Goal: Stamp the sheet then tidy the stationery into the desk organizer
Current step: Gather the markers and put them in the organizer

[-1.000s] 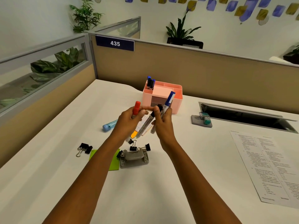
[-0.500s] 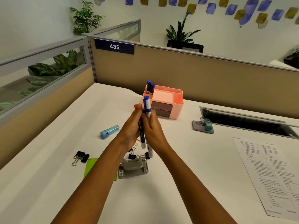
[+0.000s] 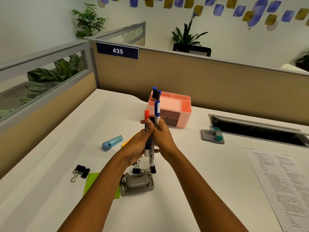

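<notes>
My left hand and my right hand together clasp an upright bundle of markers above the desk, a red cap and a blue cap sticking out on top. Just behind stands the pink desk organizer, with two blue-capped pens in its left rear slot. The printed sheet lies at the right. A stamp on a grey pad sits right of the organizer.
A grey hole punch, black binder clips, a green sticky pad, a blue lead tube and an orange item lie near the hands. A cable slot opens at the right. Partition walls bound the desk.
The splayed markers have been gathered into one upright bundle between both hands, and the hands have come together.
</notes>
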A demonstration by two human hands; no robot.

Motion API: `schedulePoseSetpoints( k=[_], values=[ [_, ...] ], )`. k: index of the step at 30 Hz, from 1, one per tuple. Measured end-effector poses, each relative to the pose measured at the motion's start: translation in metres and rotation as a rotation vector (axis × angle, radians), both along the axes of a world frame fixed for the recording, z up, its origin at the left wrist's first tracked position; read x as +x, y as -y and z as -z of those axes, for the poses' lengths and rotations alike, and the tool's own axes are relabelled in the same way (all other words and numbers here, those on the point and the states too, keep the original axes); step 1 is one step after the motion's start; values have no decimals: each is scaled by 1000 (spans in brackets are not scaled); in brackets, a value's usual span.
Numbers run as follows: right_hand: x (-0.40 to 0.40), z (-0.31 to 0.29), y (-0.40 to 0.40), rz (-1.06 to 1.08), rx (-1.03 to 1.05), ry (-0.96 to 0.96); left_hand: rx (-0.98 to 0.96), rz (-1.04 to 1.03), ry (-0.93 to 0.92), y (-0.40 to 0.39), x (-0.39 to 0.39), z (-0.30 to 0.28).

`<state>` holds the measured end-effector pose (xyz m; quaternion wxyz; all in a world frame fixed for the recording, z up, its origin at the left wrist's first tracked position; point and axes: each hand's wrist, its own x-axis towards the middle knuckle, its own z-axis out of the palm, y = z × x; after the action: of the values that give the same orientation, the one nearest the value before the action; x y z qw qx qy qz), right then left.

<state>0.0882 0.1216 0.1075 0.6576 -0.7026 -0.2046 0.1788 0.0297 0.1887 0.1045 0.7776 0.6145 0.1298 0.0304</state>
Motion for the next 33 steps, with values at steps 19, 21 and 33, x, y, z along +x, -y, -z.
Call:
schedulePoseSetpoints(
  k=[19, 21, 33],
  values=[
    [145, -36, -45, 373, -227, 368, 92, -127, 29, -64, 66, 15],
    [155, -29, -55, 339, -297, 384, 122, -127, 39, -68, 73, 17],
    [173, 10, -68, 240, -377, 422, 250, -58, 43, -76, 92, 28]
  ],
)
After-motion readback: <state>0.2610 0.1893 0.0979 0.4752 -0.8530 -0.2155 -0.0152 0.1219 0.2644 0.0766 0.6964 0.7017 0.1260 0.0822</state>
